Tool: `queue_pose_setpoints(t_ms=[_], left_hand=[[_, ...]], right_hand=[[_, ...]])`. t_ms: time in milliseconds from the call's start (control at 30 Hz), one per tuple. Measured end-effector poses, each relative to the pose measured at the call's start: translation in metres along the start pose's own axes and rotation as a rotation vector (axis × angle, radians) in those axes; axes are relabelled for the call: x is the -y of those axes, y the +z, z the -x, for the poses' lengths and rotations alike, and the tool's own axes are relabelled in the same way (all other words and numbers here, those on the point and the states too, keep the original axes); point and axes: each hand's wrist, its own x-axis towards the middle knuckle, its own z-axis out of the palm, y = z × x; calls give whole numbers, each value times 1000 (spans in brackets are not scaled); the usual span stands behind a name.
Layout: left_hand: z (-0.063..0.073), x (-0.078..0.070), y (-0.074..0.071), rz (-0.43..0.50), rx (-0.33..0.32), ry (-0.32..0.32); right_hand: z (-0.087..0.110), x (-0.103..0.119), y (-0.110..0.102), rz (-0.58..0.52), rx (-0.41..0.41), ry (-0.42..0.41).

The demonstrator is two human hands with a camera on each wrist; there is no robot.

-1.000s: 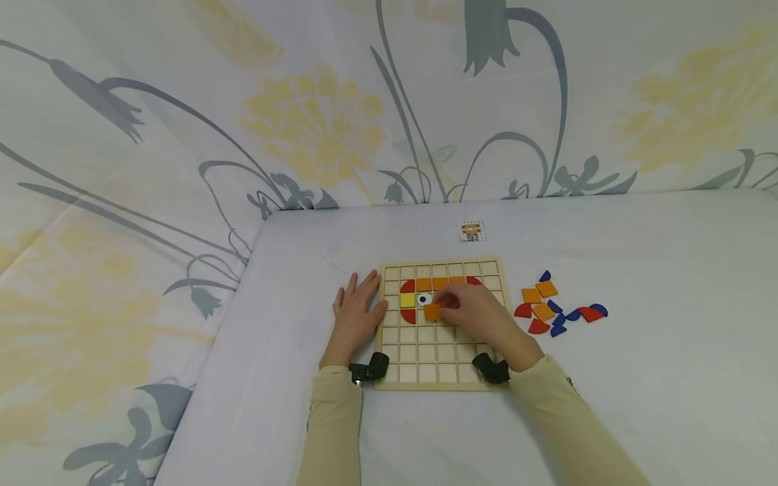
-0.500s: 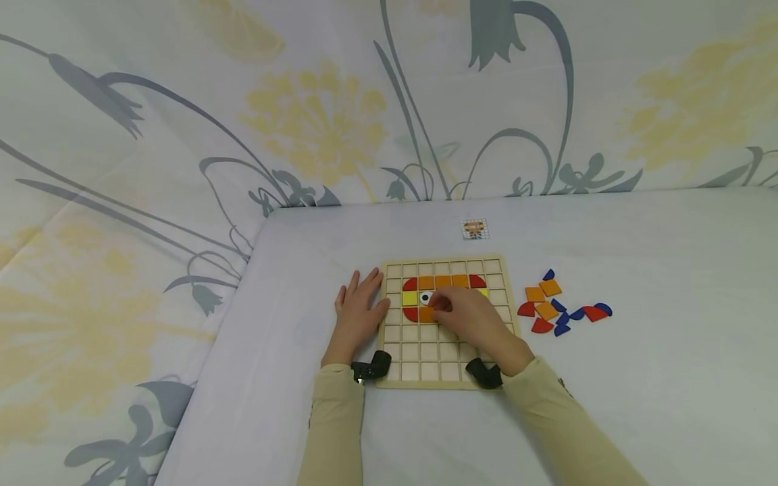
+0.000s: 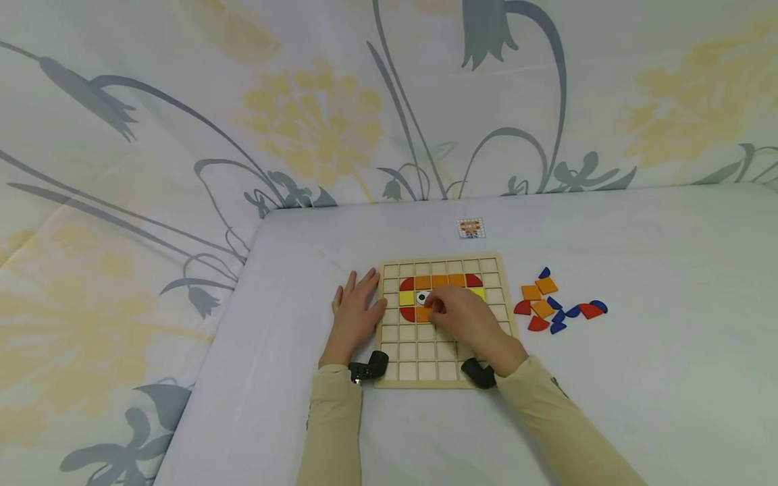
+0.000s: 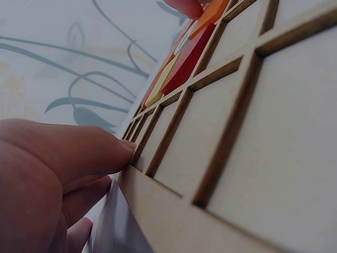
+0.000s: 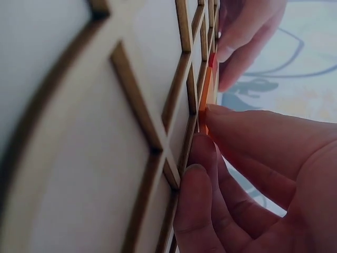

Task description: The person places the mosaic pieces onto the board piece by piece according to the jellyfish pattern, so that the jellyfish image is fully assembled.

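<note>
A wooden grid board (image 3: pixel 427 352) lies in front of me. My right hand (image 3: pixel 471 317) is over its middle and pinches an orange square tile (image 3: pixel 423 315) at a cell just below a white eye tile (image 3: pixel 422 297). In the right wrist view the thumb touches the edge of this orange tile (image 5: pixel 207 97), with the other fingers curled below. A red quarter-round tile (image 3: pixel 407 314) and a yellow square tile (image 3: pixel 406 298) lie to the left. My left hand (image 3: pixel 354 317) rests beside the board with fingers spread, thumb at its left edge.
Right of the board lie loose tiles: orange squares (image 3: pixel 531 293), red quarter-rounds (image 3: pixel 537 324) and several blue pieces (image 3: pixel 558 328). A small printed pattern card (image 3: pixel 471 228) is behind the board. Orange squares (image 3: pixel 439 282) between red corner pieces form an upper row.
My right hand has moved slightly left, bringing the orange square from a skewed position into line with the cell beside the red quarter-round. The left hand stays at the board's edge.
</note>
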Motion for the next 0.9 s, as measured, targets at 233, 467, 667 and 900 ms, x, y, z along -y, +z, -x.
queue_pose_setpoints(t_ms=[233, 467, 667, 900], left_hand=[[0, 1, 0, 2, 2, -5], [1, 0, 0, 17, 6, -15], [0, -1, 1, 2, 6, -20], [-1, 0, 1, -9, 4, -29]], right_hand=[[0, -3, -3, -23, 26, 1], [0, -13, -18, -55, 76, -49], [0, -28, -36, -27, 70, -71], [2, -49, -57, -51, 62, 11]])
